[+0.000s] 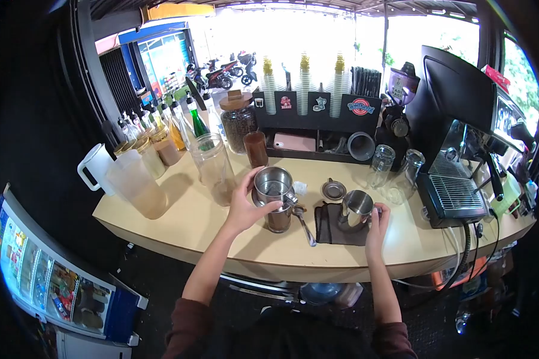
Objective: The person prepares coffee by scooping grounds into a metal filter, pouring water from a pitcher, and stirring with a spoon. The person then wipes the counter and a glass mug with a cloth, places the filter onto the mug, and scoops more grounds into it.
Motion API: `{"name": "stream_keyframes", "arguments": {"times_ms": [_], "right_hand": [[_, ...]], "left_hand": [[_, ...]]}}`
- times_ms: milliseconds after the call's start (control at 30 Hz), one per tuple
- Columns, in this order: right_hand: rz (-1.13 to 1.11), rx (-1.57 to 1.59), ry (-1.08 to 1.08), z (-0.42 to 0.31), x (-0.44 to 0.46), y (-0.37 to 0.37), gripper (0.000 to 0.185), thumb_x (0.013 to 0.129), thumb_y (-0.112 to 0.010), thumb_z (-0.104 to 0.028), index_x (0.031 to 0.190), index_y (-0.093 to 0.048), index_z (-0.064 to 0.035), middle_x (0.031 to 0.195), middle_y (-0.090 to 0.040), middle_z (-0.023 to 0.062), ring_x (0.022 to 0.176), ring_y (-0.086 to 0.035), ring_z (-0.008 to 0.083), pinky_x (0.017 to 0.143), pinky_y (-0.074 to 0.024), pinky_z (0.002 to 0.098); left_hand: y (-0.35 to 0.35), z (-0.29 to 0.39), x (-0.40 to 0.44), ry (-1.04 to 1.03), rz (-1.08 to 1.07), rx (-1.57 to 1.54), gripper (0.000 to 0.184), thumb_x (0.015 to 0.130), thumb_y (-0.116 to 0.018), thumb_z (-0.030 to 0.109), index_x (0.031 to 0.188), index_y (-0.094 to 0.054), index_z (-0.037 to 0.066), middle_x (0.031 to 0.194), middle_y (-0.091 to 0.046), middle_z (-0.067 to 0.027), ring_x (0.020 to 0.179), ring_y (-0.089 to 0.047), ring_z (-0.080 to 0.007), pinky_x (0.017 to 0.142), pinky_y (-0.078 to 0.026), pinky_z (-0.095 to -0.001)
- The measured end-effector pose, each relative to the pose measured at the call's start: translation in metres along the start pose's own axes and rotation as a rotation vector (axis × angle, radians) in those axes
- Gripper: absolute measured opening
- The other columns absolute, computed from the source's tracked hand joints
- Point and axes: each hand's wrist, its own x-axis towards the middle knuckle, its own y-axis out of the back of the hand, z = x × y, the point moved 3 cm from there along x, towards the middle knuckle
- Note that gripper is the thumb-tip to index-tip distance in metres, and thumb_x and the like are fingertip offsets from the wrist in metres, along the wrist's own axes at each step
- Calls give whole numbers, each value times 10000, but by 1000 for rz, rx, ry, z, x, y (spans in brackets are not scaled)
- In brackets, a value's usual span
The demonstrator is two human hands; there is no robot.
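My left hand (244,206) is curled round a shiny metal coffee dripper (273,182), thumb across its near side. The dripper sits above a glass of brown liquid (278,221); where they meet is partly hidden. My right hand (377,221) grips the handle of a small steel milk pitcher (359,203), which stands over or on a folded dark cloth (341,230); I cannot tell if they touch. Between the hands lies a spoon (305,227). Behind the pitcher is a small round metal strainer (333,189).
On the left stand a large clear jar (212,161), a plastic jug (138,185) and a white pitcher (96,167). A black organizer (317,140) with stacked cups spans the back. To the right are upturned glasses (382,164) and an espresso machine (455,179).
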Motion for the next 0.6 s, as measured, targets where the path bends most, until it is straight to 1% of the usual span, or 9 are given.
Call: {"name": "stream_keyframes", "arguments": {"times_ms": [133,267,333,400,467,500,533,567,600], "right_hand": [[-2,3,6,3,1,2,163,979,-451,-161,1096,-464,-48,903,-486,21,817,-469,99,770,-387,240],[23,-54,22,7,3,6,188,980,-438,-170,1110,-481,-42,989,-499,44,921,-463,123,854,-375,263],[19,-58,7,10,4,9,199,979,-435,-173,1113,-488,-36,1027,-507,54,965,-464,138,889,-368,277],[106,-199,92,19,9,18,242,990,-412,-233,1131,-508,-61,1089,-527,32,962,-489,118,828,-389,272],[116,-171,96,26,14,27,254,987,-415,-237,1142,-512,-61,1101,-532,40,1007,-489,130,886,-370,270],[177,-170,104,25,18,33,247,976,-427,-199,1141,-504,-32,1122,-521,68,1060,-475,159,940,-348,295],[238,-172,109,18,17,31,242,965,-438,-161,1139,-496,-2,1143,-510,96,1113,-461,189,994,-326,320],[237,-178,113,8,21,27,242,965,-438,-161,1139,-496,-2,1143,-510,96,1113,-461,189,994,-326,320],[207,-246,240,-19,29,18,247,968,-441,-173,1154,-491,-18,1173,-500,84,1136,-453,177,998,-319,310]], "left_hand": [[2,1,1,13,-33,14,894,618,-863,203,1343,-372,20,1275,-499,-141,1202,-483,-228,1040,-374,-371],[9,3,-1,3,-90,5,965,628,-858,204,1390,-289,37,1373,-403,-150,1288,-393,-243,1076,-318,-389],[21,8,-5,-19,24,0,931,658,-837,193,1392,-287,38,1397,-382,-132,1324,-346,-237,1092,-280,-415],[37,10,-8,-37,61,-35,878,696,-806,171,1391,-286,39,1423,-354,-114,1341,-318,-233,1084,-273,-420],[66,7,-14,-95,262,-102,833,722,-777,148,1387,-287,39,1419,-356,-110,1325,-342,-231,1056,-298,-397],[82,3,-16,-114,340,-114,815,731,-758,121,1387,-282,39,1400,-364,-115,1296,-367,-234,1037,-309,-383],[97,-4,-16,-113,339,-116,815,731,-758,121,1387,-282,39,1400,-364,-115,1296,-367,-234,1037,-309,-383],[112,-17,-16,-87,418,-78,817,725,-762,123,1382,-284,37,1390,-367,-121,1283,-373,-237,1034,-313,-378],[126,-30,-15,-59,499,-43,819,719,-765,125,1377,-286,35,1379,-370,-127,1271,-379,-240,1030,-316,-374]]}}
